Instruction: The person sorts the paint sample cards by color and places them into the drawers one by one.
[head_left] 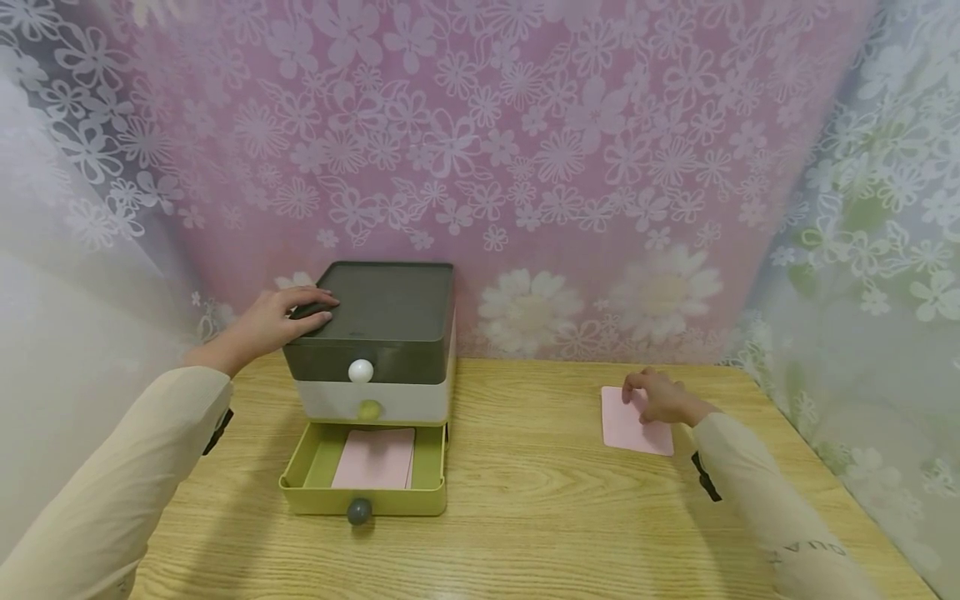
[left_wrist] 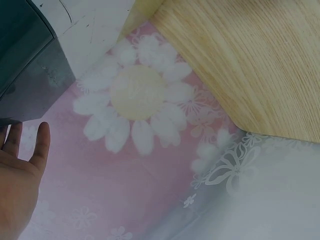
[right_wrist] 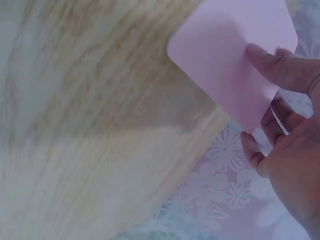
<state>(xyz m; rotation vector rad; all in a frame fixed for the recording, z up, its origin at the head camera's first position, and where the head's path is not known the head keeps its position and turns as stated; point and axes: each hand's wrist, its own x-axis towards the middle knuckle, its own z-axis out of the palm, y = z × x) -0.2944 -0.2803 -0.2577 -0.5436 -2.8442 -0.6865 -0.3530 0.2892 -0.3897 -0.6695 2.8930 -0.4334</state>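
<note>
A small desktop drawer box with a dark grey top stands at the left of the table. My left hand rests on the left edge of its top, fingers lying over the lid. The lowest drawer, yellow-green with a grey knob, is pulled out, and pink cards lie in it. Off to the right, my right hand holds a pink card by its edge. In the right wrist view the thumb presses on the card's face while the other fingers are at its edge, partly hidden behind it.
The wooden table carries the box and card. A pink flowered curtain hangs close behind the table. Pale flowered cloth hangs along the right side. The white drawer and dark drawer above are closed.
</note>
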